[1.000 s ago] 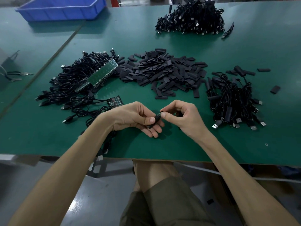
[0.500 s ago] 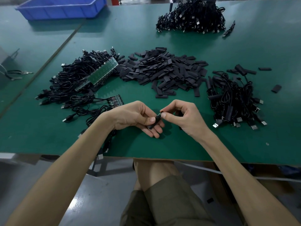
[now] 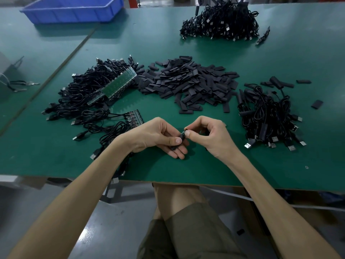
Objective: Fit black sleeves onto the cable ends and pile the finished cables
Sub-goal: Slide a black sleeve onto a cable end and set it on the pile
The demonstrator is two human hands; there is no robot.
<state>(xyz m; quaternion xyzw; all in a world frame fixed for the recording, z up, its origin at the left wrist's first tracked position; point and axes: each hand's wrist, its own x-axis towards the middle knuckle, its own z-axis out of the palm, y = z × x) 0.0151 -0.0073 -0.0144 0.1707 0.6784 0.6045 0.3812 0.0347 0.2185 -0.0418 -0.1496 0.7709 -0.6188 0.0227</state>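
My left hand and my right hand meet near the table's front edge, both pinching one small black sleeve at a cable end. The cable itself is mostly hidden under my fingers. A heap of loose black sleeves lies in the middle of the green table. Left of it sits a tangle of black cables with green circuit boards. A pile of sleeved cables lies to the right of my hands.
A larger cable pile sits at the far back. A blue plastic bin stands at the back left. Stray sleeves lie at the right. Several cables hang over the front edge by my left forearm.
Both hands stay in the same spot, with only slight finger movement on the sleeve. The view has shifted a little.
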